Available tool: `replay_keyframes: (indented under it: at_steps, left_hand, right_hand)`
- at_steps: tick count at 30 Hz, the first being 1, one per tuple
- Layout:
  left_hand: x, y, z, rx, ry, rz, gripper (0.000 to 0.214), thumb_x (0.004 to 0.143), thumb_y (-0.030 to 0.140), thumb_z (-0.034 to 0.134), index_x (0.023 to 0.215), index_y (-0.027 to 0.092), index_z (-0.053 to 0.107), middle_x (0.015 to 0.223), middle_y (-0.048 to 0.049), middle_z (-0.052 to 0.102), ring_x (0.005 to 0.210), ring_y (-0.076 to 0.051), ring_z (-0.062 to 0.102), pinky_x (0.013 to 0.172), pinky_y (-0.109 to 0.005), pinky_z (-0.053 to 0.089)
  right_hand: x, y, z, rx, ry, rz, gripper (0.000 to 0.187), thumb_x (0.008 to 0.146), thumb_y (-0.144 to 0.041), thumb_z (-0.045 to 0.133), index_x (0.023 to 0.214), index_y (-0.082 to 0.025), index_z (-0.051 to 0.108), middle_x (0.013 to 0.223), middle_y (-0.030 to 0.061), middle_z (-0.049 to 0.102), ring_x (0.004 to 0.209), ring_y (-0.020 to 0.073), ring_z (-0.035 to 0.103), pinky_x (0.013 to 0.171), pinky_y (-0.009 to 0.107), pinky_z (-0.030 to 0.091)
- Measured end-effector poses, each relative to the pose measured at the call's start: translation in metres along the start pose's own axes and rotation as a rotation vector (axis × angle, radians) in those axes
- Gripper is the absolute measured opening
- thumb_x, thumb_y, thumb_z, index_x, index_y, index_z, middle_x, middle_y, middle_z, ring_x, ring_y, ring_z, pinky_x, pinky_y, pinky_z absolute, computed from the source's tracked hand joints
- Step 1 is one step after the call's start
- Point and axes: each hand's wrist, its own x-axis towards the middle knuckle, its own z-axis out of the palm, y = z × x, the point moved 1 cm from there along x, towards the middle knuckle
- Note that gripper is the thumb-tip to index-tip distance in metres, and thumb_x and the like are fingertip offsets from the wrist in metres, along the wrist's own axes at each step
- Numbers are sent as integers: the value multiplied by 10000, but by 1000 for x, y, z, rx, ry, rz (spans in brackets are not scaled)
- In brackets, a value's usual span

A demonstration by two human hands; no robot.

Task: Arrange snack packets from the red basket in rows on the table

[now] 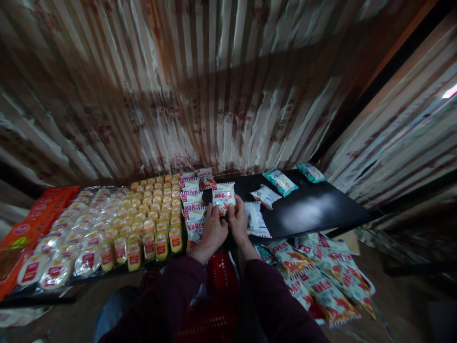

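Note:
Both my hands hold one small white snack packet with red print (223, 197) just above a black table (314, 212). My left hand (213, 232) pinches its lower left edge, and my right hand (238, 220) pinches its lower right edge. To the left of the packet, a column of like packets (192, 200) lies on the table. A clear white packet (255, 220) lies just right of my right hand. My dark red sleeves run down to the bottom of the view.
Rows of small yellow packets (153, 214) and round wrapped cakes (71, 238) fill the table's left, with orange boxes (32, 219) at the far left. Green packets (281, 181) lie at the back right. Large snack bags (321, 281) and a red basket (221, 286) sit below.

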Motion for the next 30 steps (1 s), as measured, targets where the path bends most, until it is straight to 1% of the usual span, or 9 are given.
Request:
replay_keyframes:
  at_steps: [3,9,13,15,18,21,24,27,30]
  left_hand:
    - [10,1,1,-11,-11,-22,603,770,103,482,1363,23,406,1510,-222,280,1419,-246,248,1162,-318,219]
    - [21,7,3,-59,-20,-68,623,753,124,506,1363,52,401,1537,-206,225,1435,-251,197,1164,-313,194]
    - [28,14,7,-64,-24,-117,606,769,155,516,1356,56,400,1536,-225,209,1444,-271,155,1162,-349,195]
    - [32,16,10,-74,0,-139,542,805,218,510,1324,81,432,1531,-222,225,1442,-281,160,1156,-379,208]
    - [41,17,16,-78,55,-153,450,861,326,469,1265,129,479,1521,-191,271,1434,-281,192,1147,-407,225]
    - [49,18,19,-71,69,-165,436,893,395,417,1240,144,495,1503,-181,309,1421,-282,227,1139,-418,236]
    - [56,17,18,-71,65,-187,452,906,422,380,1228,132,504,1471,-186,350,1402,-281,263,1137,-401,235]
    - [61,15,16,-58,79,-189,466,916,434,344,1216,122,517,1434,-179,393,1391,-281,272,1149,-381,203]
    - [68,8,18,-72,81,-216,456,909,443,357,1201,137,526,1406,-161,430,1375,-290,293,1141,-386,223]
  right_hand:
    - [11,1,6,6,-26,50,520,859,-429,409,1300,-159,460,1139,126,621,869,214,615,799,370,492]
    - [26,7,11,-11,-62,58,525,844,-454,411,1282,-172,475,1008,86,653,766,198,604,702,322,493]
    - [33,10,13,-2,-88,83,559,842,-483,413,1287,-152,475,919,79,660,700,192,591,646,311,483]
    - [36,12,14,28,-99,91,561,842,-485,419,1295,-158,469,935,81,662,707,193,598,647,312,484]
    - [42,17,19,73,-118,104,549,840,-482,433,1291,-171,470,951,79,666,734,198,609,669,318,491]
    - [46,24,26,108,-148,114,555,834,-483,445,1295,-174,460,948,78,669,746,201,613,696,328,500]
    - [50,31,32,129,-151,91,552,834,-470,447,1299,-174,456,1003,89,666,796,207,621,742,337,503]
    - [54,35,39,146,-174,61,537,832,-459,455,1294,-185,461,1061,92,659,858,212,628,773,338,499]
    - [57,35,44,130,-204,67,535,829,-462,456,1294,-196,463,1039,79,668,846,211,631,762,336,496]
